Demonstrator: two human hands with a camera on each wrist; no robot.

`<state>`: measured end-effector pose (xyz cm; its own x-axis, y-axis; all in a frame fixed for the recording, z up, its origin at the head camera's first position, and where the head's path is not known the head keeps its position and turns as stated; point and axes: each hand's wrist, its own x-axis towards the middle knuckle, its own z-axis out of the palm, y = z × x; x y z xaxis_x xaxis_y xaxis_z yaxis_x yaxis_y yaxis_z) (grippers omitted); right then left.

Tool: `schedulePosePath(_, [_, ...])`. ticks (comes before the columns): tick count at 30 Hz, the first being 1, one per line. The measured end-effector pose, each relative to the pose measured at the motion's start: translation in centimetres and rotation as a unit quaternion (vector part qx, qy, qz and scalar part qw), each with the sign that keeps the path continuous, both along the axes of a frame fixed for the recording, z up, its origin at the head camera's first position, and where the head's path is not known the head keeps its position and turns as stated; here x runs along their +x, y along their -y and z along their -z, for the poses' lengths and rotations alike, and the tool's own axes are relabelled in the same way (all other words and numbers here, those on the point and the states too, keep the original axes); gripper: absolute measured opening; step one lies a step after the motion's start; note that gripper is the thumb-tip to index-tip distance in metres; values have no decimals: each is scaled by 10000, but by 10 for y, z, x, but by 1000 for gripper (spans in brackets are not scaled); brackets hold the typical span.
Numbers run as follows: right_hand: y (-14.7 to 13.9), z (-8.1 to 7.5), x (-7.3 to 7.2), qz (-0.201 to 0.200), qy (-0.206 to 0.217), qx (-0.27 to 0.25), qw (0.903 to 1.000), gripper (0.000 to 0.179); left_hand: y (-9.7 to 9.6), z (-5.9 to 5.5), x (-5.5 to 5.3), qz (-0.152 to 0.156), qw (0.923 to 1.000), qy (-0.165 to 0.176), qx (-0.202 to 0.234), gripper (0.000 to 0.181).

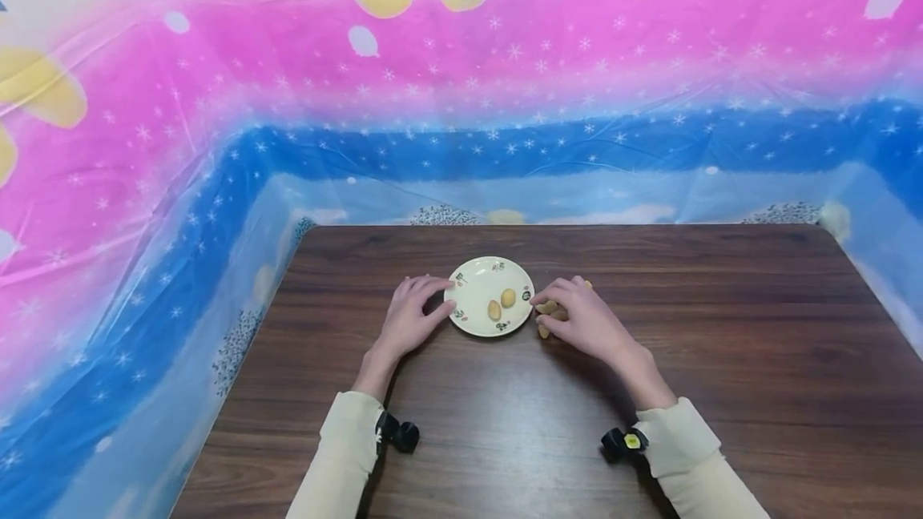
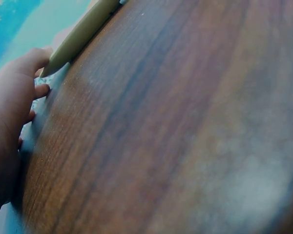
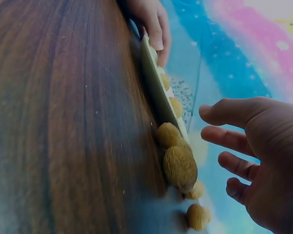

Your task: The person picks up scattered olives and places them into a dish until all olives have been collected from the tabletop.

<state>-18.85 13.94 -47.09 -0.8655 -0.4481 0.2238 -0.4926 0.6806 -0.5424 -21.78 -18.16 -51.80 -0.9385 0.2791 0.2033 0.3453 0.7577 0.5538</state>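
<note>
Visibly wrinkled, tan walnut-like lumps [image 3: 180, 166]; round cream plate [image 1: 476, 283], small printed motifs.

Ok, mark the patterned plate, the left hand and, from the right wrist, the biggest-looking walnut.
Patterned plate [image 1: 479, 287], head view: bare inner surface.
Left hand [image 1: 409, 317], head view: back of the hand.
Biggest-looking walnut [image 3: 180, 166], right wrist view: its ridged side.
</note>
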Motion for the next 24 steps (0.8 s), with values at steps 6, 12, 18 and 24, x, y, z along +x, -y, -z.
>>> schedulePosePath(6, [-11,7,7,183,31,-37,9998,21,1,0,-1,1,10000,48,-48,44])
schedulePosePath(12, [-19,11,12,435,181,72,9989,22,2,2,-2,-7,9999,96,-74,44])
schedulePosePath(18, [-24,14,14,595,317,210,9975,22,1,2,-2,12,10000,64,-46,44])
schedulePosePath(24, [-30,17,15,611,384,209,9972,21,1,2,-1,0,10000,21,39,43])
